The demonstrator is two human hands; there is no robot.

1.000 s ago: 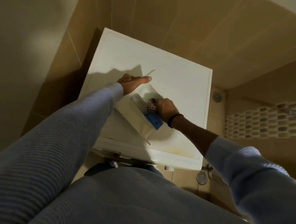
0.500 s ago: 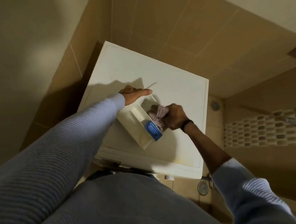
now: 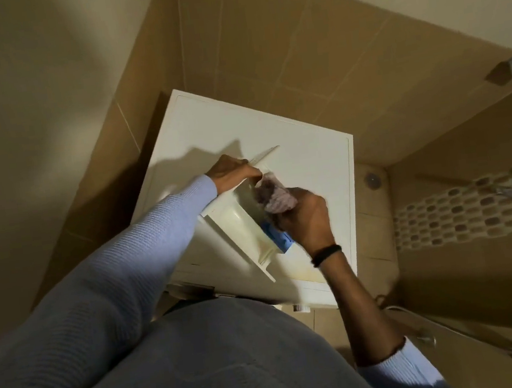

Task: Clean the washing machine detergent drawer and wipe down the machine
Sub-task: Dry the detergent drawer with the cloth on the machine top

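The white top of the washing machine (image 3: pixel 306 167) carries 1 thing plainly: the pale detergent drawer (image 3: pixel 239 228). It rests aslant toward the front edge, with its blue insert (image 3: pixel 278 239) on the right side. A thin pale strip (image 3: pixel 265 154) lies just beyond the drawer's far end - what it is cannot be told.

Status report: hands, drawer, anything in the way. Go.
Left hand holds white plastic detergent drawer atop white washing machine. Right hand grips checked pinkish cloth, down inside drawer. No obstruction seen.
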